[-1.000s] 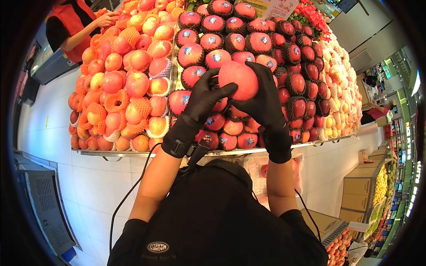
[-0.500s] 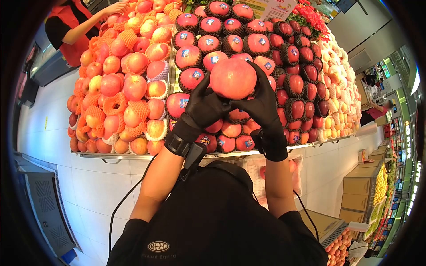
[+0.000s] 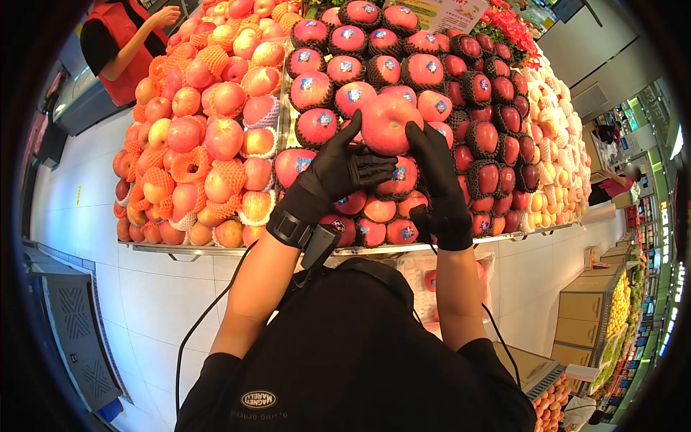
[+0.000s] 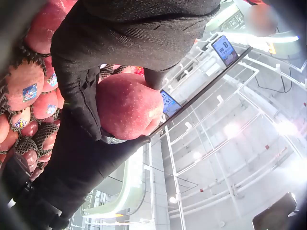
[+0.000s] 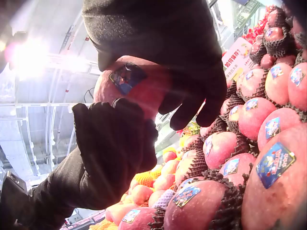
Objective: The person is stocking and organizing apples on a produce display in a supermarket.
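A large pinkish-red apple (image 3: 389,131) is held above the display of fruit, its dimpled end toward the head camera. My black-gloved left hand (image 3: 335,169) has its thumb against the apple's left side, the fingers bent below it. On the other side my gloved right hand (image 3: 440,176) grips it, thumb along its right edge. A blue sticker (image 5: 127,78) shows on the apple's far side in the right wrist view. From the left wrist, the apple (image 4: 128,106) sits between both gloves. Rows of stickered apples in black foam nets (image 3: 311,90) lie beneath and beyond.
Apples in orange foam nets (image 3: 216,183) are heaped on the left, dark red apples (image 3: 484,137) and pale netted fruit (image 3: 554,144) on the right. A sign (image 3: 443,13) and red flowers (image 3: 507,29) stand behind. Another person in a red vest (image 3: 119,43) is at upper left.
The apple has turned so that its dimpled end now faces the head camera. It came closer to the camera, then moved back out. My left fingers have shifted beneath it.
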